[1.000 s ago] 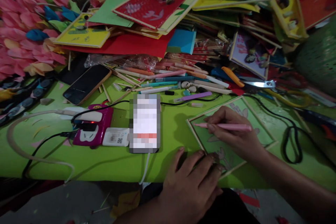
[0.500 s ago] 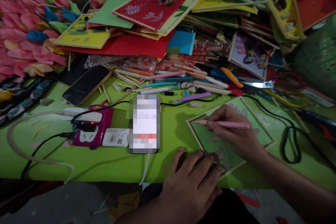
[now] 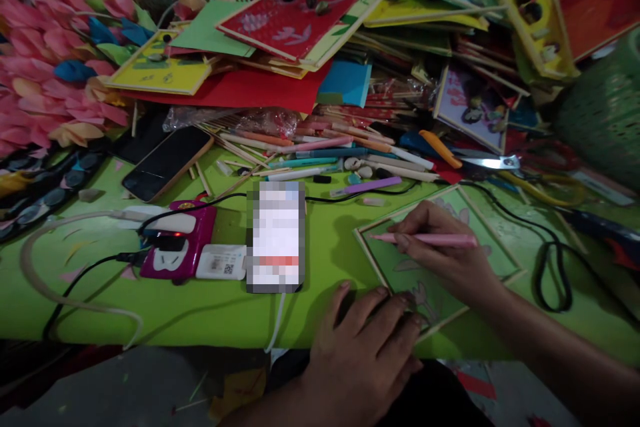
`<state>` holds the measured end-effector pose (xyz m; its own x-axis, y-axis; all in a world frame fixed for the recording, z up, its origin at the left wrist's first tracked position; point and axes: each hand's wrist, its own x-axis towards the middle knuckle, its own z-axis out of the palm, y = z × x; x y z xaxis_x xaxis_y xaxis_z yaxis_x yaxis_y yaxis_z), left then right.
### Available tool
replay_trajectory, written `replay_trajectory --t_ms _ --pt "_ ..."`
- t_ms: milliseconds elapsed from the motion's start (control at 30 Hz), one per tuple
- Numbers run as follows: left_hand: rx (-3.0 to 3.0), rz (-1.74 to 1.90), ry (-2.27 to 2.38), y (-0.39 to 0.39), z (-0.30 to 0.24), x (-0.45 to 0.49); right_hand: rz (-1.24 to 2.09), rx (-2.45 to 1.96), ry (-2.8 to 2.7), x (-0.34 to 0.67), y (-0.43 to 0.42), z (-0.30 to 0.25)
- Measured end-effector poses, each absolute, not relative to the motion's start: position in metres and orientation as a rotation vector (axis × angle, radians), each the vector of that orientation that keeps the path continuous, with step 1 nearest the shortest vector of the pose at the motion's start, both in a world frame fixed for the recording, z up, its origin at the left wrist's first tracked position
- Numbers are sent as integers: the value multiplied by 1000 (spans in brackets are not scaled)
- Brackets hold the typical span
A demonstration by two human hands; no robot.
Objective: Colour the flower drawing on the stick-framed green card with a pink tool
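My right hand [image 3: 443,250] is closed round a pink pen [image 3: 425,239], whose tip points left onto a green framed card [image 3: 495,247] lying on the green table [image 3: 325,253]. My left hand [image 3: 367,340] lies flat with fingers spread at the card's near left corner, pressing on it by the table's front edge. Pale flower shapes show on the card under and around both hands.
A lit phone [image 3: 276,235] lies left of the card, cabled, beside a magenta power strip [image 3: 177,248] and a dark phone [image 3: 167,161]. Pens [image 3: 320,147], scissors [image 3: 493,161], a black cord loop [image 3: 553,273] and stacked coloured framed cards [image 3: 295,13] crowd the back. Pink paper flowers [image 3: 45,67] fill the left.
The pen and my right hand have shifted very slightly on the card. My left hand stays put.
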<state>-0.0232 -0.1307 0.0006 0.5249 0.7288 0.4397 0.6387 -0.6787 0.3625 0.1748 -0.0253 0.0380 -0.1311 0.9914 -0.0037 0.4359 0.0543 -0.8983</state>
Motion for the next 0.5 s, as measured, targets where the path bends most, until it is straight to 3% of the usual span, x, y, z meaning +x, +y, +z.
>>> replay_trajectory --t_ms 500 --pt "2614 867 1182 -131 0 -24 1118 -1424 -1580 179 -29 36"
